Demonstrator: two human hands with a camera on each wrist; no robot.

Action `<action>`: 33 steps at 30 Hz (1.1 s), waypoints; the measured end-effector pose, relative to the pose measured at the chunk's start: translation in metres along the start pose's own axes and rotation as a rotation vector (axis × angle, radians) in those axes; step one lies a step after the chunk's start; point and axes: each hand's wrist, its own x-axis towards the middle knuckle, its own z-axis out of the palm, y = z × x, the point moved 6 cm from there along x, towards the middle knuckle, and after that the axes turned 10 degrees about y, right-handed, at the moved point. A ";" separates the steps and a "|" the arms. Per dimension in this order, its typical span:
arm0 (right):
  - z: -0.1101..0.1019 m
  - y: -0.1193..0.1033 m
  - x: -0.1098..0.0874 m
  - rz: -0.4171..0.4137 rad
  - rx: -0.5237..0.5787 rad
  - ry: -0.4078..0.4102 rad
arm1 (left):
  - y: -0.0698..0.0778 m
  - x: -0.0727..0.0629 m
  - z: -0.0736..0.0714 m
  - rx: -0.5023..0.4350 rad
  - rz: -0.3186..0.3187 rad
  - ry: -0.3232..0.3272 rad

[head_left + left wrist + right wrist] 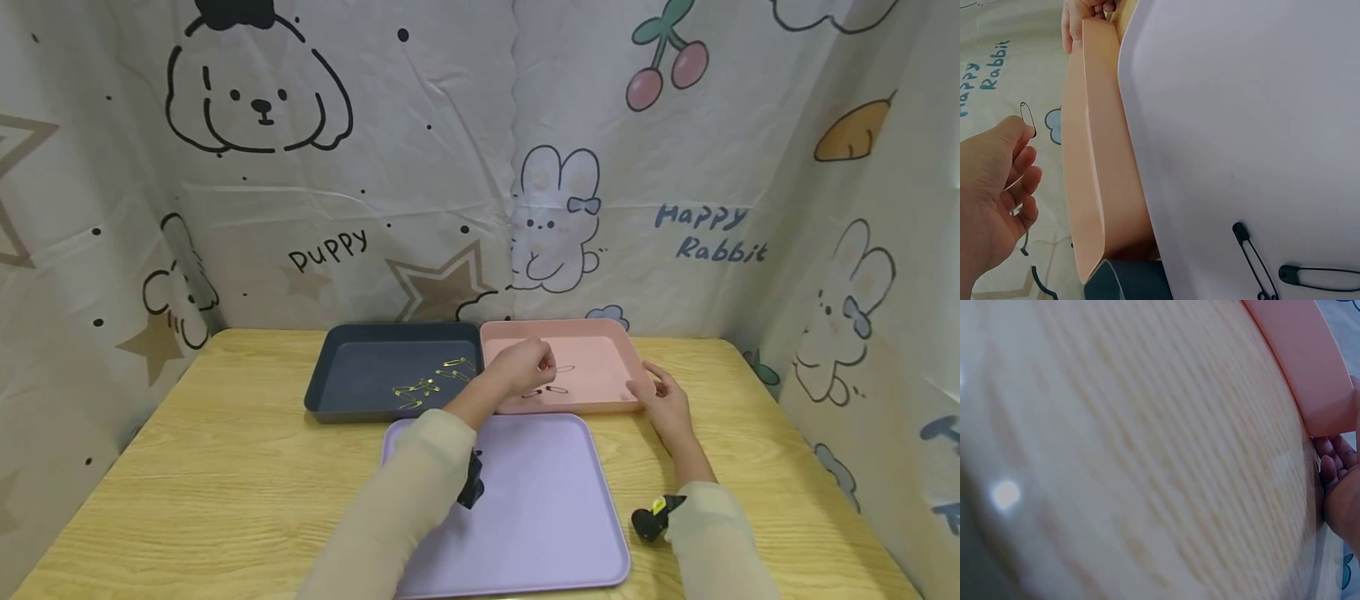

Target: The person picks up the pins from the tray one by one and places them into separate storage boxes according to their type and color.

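Over the pink tray (592, 346), my left hand (521, 367) pinches a safety pin (1032, 120) between thumb and fingertips; its wire loop sticks up in the left wrist view. Beneath that hand, a few dark-headed safety pins (557, 389) lie on the tray's floor. My right hand (666, 408) grips the tray's right side near the front corner, the thumb over the rim and the other fingers outside. In the right wrist view, curled fingers (1329, 465) show by the tray's corner.
Left of the pink tray stands a dark blue-grey tray (360, 367) with several yellow safety pins (408, 390). A lavender tray (540, 517) lies in front, partly under my left arm; black safety pins (1241, 232) rest on it. A printed curtain (450, 167) encloses the wooden table (225, 467).
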 end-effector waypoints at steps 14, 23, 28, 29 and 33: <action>0.000 -0.001 0.000 -0.014 0.018 -0.003 | -0.007 0.004 0.004 0.023 -0.043 0.023; 0.000 0.001 0.001 -0.012 0.007 -0.003 | -0.007 0.005 0.007 0.023 -0.050 0.024; 0.000 0.000 0.000 -0.011 0.018 -0.003 | -0.009 0.005 0.008 0.019 -0.058 0.040; -0.001 0.000 0.000 -0.011 0.020 -0.003 | -0.010 0.005 0.009 0.023 -0.064 0.045; -0.001 -0.002 0.000 -0.005 0.021 -0.008 | -0.014 0.005 0.009 0.027 -0.087 0.060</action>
